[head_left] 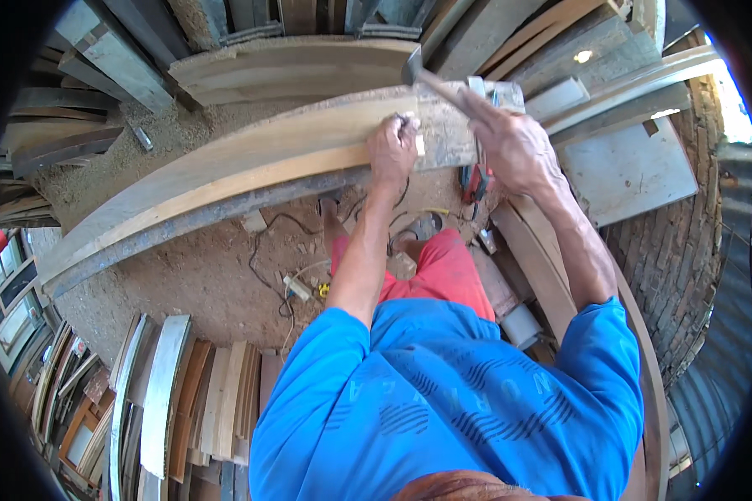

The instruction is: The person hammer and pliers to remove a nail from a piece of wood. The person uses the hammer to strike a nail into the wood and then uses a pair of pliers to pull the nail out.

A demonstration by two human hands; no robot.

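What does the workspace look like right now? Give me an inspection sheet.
Surface: long wooden plank, bowed by the lens, over a sawdust floor.
Job's things: hammer raised; a small item pinched on the plank, too small to tell.
Clutter: wood offcuts on the floor.
Grippers: left hand fingers pinch at the plank; right hand grips the hammer handle.
Cables: cord and plug on the floor.
Surroundings: stacked boards, brick wall.

Woodworking yard, stacked planks (184, 401), sawdust-strewn dirt floor (200, 275), brick wall (677, 250)
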